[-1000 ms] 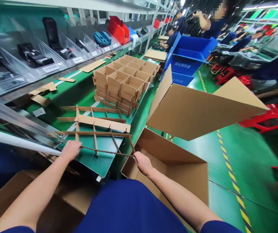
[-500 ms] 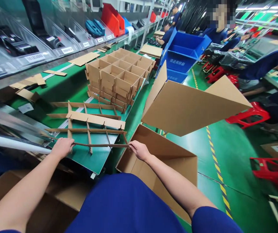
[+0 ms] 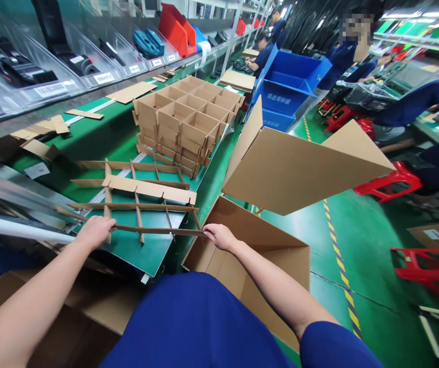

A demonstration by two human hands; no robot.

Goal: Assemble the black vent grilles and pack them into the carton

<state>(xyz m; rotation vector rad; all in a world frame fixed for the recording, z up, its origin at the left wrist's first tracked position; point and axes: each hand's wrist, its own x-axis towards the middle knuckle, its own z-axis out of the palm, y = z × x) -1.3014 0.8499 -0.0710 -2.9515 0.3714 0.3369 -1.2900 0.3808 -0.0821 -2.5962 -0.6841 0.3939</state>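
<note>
The cardboard divider grid (image 3: 135,206) lay flat on the green surface (image 3: 154,253), beside an open cardboard box (image 3: 265,230). The left hand (image 3: 95,231) had a closed grip on one end of the grid's nearest strip (image 3: 158,230), the right hand (image 3: 220,237) a narrow pinch on the other; holding both ends kept the thin strip from bowing. White lettering on the blue crate (image 3: 281,110) beyond was too blurred to read.

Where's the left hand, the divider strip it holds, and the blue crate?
left hand (image 3: 95,231), head view, back of the hand
cardboard divider strip (image 3: 158,230), head view, middle of the strip
blue plastic crate (image 3: 281,97), head view, front wall
</note>
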